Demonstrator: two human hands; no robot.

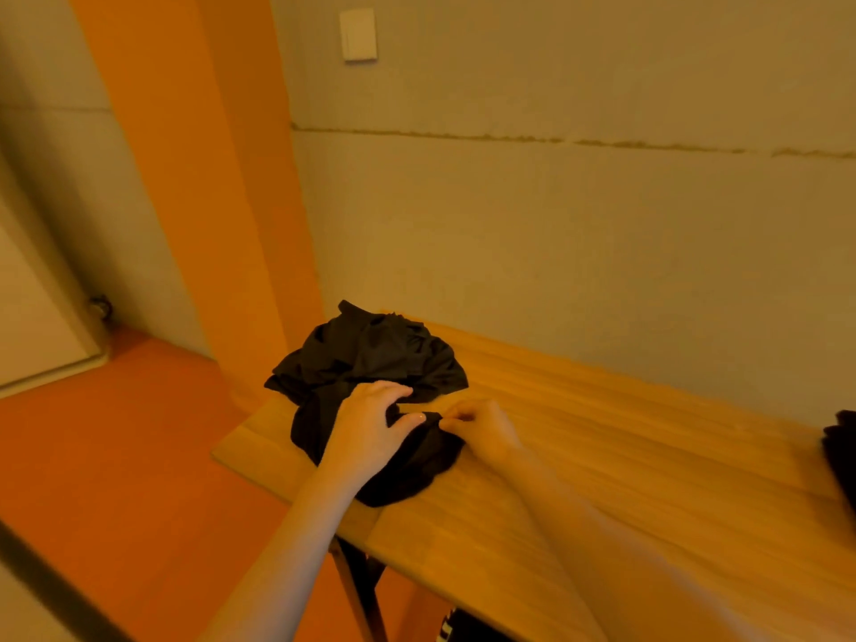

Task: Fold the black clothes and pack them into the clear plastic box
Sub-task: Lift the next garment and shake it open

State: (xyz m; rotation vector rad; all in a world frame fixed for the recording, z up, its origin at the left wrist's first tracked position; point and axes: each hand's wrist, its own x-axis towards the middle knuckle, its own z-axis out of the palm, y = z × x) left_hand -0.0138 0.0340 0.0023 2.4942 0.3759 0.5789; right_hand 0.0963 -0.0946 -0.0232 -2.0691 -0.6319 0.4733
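A heap of crumpled black clothes (370,359) lies at the left end of the wooden table (625,456). A separate black garment (417,470) lies in front of the heap. My left hand (370,426) grips this garment's top edge between thumb and curled fingers. My right hand (481,430) pinches the same edge just to the right, fingers curled. No clear plastic box is in view.
Another dark piece of cloth (840,449) pokes in at the table's right edge. A grey wall (556,224) runs right behind the table, with an orange pillar (199,201) at its left end. Left of the table is orange floor (116,456).
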